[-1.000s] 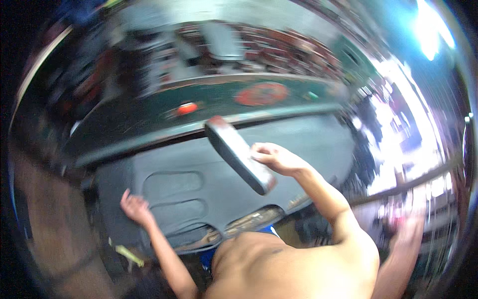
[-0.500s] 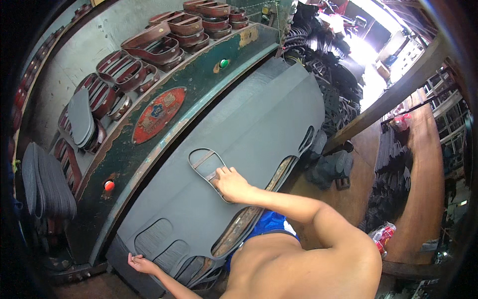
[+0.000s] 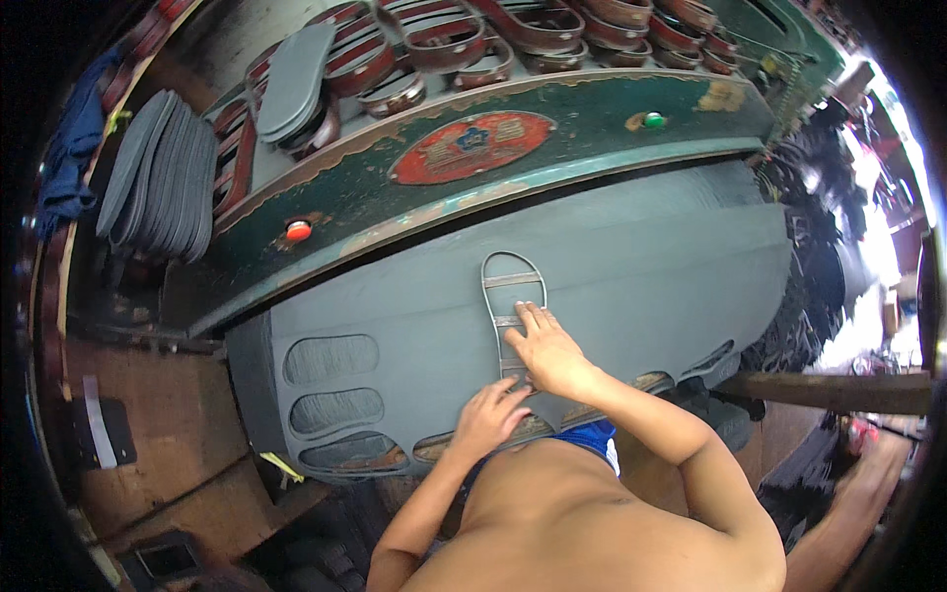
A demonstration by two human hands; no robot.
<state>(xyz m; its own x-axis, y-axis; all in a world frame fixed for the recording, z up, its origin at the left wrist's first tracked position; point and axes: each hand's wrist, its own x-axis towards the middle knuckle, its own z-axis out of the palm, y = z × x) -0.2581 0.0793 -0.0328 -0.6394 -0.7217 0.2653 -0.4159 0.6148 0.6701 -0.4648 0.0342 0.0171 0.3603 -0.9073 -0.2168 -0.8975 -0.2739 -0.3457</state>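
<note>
A sole-shaped metal cutting die (image 3: 493, 279) with crossbars lies on the grey rubber sheet (image 3: 651, 257) under the green machine's front beam. My right hand (image 3: 549, 350) is over the die's middle, its fingers and thumb closed about a crossbar and the right rim. Close to the die's near end is my left hand (image 3: 487, 416), fingers apart; whether its fingertips touch the die cannot be told. Sole-shaped cut-outs (image 3: 333, 359) mark the sheet's left end, and more openings run along its near edge.
The green beam (image 3: 582, 118) bears a red button (image 3: 298, 230) and a green button (image 3: 653, 120). Reddish-brown dies (image 3: 434, 37) line the shelf above. Grey cut soles (image 3: 163, 183) are stacked at left, with others (image 3: 296, 79) on the dies. A wooden post (image 3: 838, 390) stands at right.
My view has turned, so the machine lies more level. My left hand has come from the sheet's left end to the die's near end. My right hand stays on the die.
</note>
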